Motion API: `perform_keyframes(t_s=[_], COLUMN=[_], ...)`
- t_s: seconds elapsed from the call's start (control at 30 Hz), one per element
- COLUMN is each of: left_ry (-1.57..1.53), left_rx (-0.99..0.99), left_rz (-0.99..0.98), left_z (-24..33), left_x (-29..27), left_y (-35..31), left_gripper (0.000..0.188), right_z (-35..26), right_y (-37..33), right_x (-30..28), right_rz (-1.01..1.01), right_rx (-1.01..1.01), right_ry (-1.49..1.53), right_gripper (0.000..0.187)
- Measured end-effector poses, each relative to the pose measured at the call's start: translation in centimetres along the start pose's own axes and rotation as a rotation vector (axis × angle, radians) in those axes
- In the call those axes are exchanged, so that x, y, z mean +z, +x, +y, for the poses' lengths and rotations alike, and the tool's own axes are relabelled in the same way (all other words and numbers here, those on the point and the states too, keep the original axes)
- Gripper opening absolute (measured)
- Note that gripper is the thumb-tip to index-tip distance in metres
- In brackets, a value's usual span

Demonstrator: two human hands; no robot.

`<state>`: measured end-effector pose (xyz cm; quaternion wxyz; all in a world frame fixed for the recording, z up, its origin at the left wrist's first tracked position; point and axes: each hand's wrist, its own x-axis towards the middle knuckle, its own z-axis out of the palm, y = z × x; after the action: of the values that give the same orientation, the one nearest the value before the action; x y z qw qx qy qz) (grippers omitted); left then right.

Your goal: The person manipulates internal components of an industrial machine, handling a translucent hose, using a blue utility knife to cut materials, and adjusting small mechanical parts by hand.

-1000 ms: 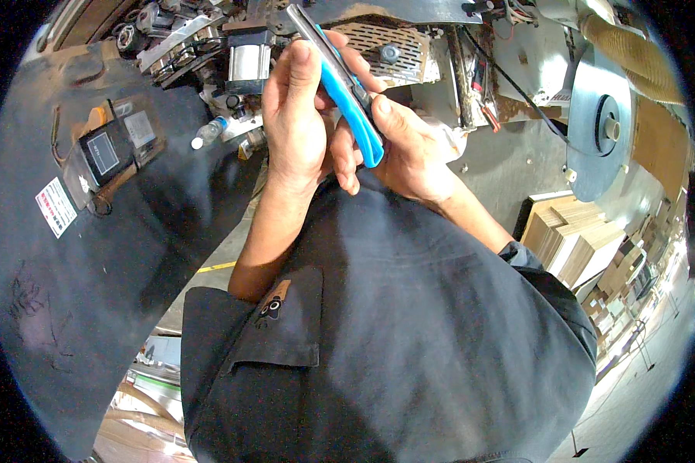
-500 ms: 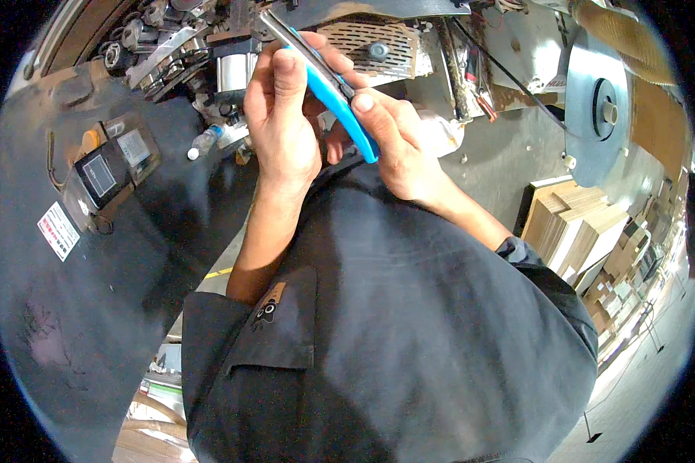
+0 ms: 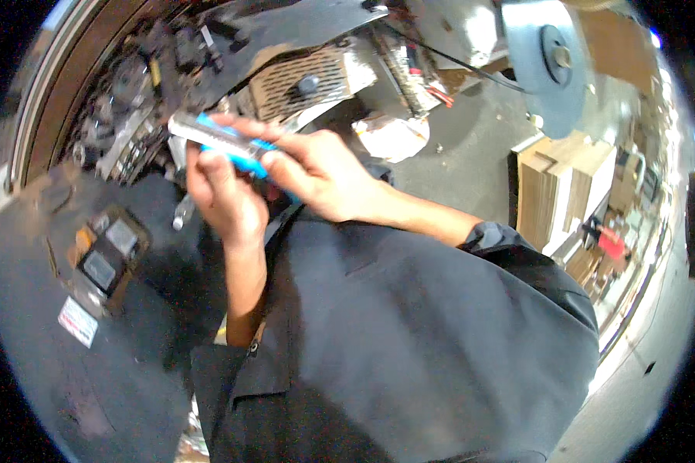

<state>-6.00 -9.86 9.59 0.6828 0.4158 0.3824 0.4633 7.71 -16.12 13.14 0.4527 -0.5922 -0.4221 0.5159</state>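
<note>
A tool with a curved blue handle and a long silver metal bar is held up between my two hands, blurred by motion. My left hand supports it from below, its thumb pressed near the blue part and its fingers behind. Around its right end my right hand is closed, thumb on top. The tool lies nearly level, its rounded metal end pointing left. My right hand hides part of the handle, and its exact kind cannot be made out.
On the dark bench at left sit a black box-shaped device and a label. Metal parts clutter the far left. Beyond my hands is a slotted plate. At right are a grey disc and stacked cardboard.
Both hands have moved left and slightly down with the tool, which has turned from a steep slant to nearly level. The view has shifted too.
</note>
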Motion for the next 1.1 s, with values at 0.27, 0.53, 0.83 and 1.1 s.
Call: perform_keyframes(t_s=[0.27,0.53,0.83,1.1], left_ry=[0.127,0.178,0.149,0.193], left_rx=[-0.027,-0.016,-0.023,-0.089], left_rz=[-0.118,-0.186,-0.192,-0.201], left_z=[0.9,0.1,0.2,0.4], left_x=[1.3,1.2,2.3,2.1], left_y=[0.4,1.2,1.7,1.5], left_gripper=[0.073,0.075,0.072,0.073], right_z=[0.6,2.3,2.8,2.9], right_y=[0.2,0.1,0.2,0.5], right_x=[-0.9,-0.2,0.5,1.5], right_rz=[-0.094,-0.008,-0.031,-0.105], right_rx=[0.152,-0.052,0.010,0.120], right_ry=[0.163,-0.084,0.310,0.833], right_gripper=[0.037,0.039,0.043,0.048])
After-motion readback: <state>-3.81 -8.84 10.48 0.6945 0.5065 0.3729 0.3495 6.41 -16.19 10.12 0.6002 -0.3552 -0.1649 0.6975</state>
